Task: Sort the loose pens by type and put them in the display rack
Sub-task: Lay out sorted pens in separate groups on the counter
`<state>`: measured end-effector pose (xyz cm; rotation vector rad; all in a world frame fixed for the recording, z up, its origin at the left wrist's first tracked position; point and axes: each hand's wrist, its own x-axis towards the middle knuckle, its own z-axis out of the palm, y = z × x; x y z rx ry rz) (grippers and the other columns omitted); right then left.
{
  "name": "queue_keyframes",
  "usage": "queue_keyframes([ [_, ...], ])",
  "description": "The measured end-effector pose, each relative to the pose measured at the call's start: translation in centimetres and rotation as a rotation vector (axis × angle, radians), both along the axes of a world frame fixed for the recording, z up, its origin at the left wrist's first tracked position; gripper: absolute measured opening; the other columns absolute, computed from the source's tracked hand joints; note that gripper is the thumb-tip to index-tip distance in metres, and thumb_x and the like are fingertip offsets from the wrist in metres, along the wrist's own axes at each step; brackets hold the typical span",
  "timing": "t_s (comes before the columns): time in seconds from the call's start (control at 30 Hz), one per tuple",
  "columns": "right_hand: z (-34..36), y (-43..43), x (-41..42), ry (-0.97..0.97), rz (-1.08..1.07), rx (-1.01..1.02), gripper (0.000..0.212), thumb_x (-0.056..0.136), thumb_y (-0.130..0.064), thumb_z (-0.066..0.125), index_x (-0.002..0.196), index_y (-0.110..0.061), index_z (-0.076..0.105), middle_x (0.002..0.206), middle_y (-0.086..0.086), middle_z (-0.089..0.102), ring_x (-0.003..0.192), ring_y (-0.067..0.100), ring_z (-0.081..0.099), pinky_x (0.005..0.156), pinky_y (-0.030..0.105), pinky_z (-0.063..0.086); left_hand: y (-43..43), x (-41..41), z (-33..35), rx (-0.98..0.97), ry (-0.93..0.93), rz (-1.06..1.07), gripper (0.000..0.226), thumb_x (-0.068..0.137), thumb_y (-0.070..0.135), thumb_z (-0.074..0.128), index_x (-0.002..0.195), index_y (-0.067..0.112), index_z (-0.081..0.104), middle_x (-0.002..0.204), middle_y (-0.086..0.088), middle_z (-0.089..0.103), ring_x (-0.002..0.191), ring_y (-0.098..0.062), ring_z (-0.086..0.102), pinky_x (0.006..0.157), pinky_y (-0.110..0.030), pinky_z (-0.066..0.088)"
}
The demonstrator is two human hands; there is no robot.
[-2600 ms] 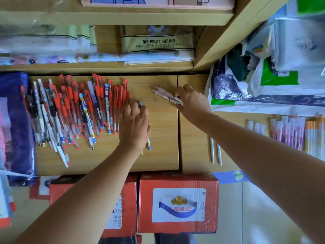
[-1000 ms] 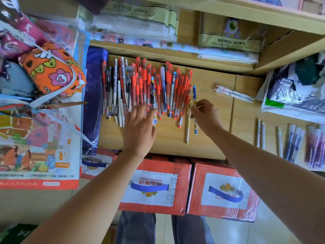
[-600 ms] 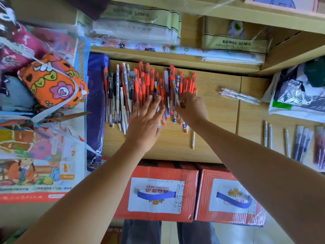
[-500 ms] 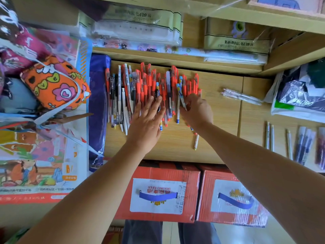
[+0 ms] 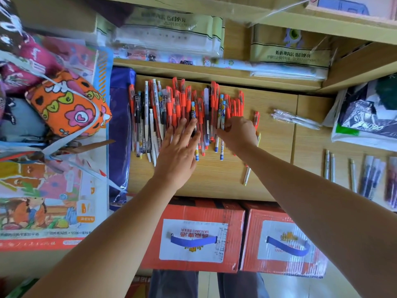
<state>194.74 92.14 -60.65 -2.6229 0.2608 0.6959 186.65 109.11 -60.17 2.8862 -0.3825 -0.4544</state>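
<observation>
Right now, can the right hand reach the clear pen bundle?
Probably yes: the bundle lies just right of the right hand, with only bare shelf and one orange pen between.

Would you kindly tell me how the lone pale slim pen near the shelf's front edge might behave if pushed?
The pale slim pen looks round, so it would probably roll on the wooden shelf. Lying near the front edge, it might drop off. It seems light and stiff.

Head camera — steeply downward, close
</observation>
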Motion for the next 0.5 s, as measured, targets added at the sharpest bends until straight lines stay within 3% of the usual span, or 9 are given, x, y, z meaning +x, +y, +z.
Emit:
queue_keyframes([
  [0.1, 0.16, -0.49, -0.02, 0.013, 0.028, -0.021, 0.017, 0.083, -0.020, 0.063, 0.076, -0.004, 0.061, 0.067, 0.006, 0.058, 0.060, 0.019, 0.053, 0.049, 0.021, 0.044, -0.01, -0.01, 0.06, 0.002, -0.014, 0.003, 0.066, 0.085, 0.021, 0.063, 0.145, 0.012, 0.039, 0.160, -0.011, 0.014, 0.148, -0.030, 0.010, 0.119, -0.049, 0.010],
  [0.23, 0.43, -0.67, -0.45, -0.006, 0.060, -0.037, 0.020, 0.082, -0.025, 0.067, 0.078, -0.007, 0.061, 0.073, 0.008, 0.064, 0.068, 0.022, 0.063, 0.057, 0.033, 0.057, 0.07, -0.20, 0.24, 0.015, -0.026, 0.010, 0.066, 0.085, 0.023, 0.059, 0.145, 0.011, 0.037, 0.159, -0.013, 0.013, 0.147, -0.032, 0.013, 0.119, -0.048, 0.014],
  [0.4, 0.62, -0.25, -0.44, 0.055, 0.086, -0.077, 0.034, 0.083, -0.021, 0.069, 0.063, -0.015, 0.042, 0.063, -0.002, 0.045, 0.052, 0.008, 0.041, 0.040, 0.018, 0.031, -0.01, -0.56, 0.52, -0.064, -0.052, 0.059, 0.057, 0.081, 0.018, 0.057, 0.136, 0.007, 0.047, 0.147, -0.019, 0.035, 0.137, -0.035, 0.034, 0.112, -0.050, 0.032],
  [0.5, 0.34, -0.49, -0.76, 0.028, 0.030, -0.021, 0.029, 0.083, -0.019, 0.066, 0.063, -0.013, 0.045, 0.060, -0.001, 0.048, 0.051, 0.010, 0.044, 0.040, 0.018, 0.030, -0.04, -0.59, 0.78, -0.126, -0.091, 0.082, 0.047, 0.079, 0.014, 0.059, 0.125, 0.006, 0.055, 0.132, -0.018, 0.047, 0.124, -0.035, 0.046, 0.105, -0.049, 0.041],
])
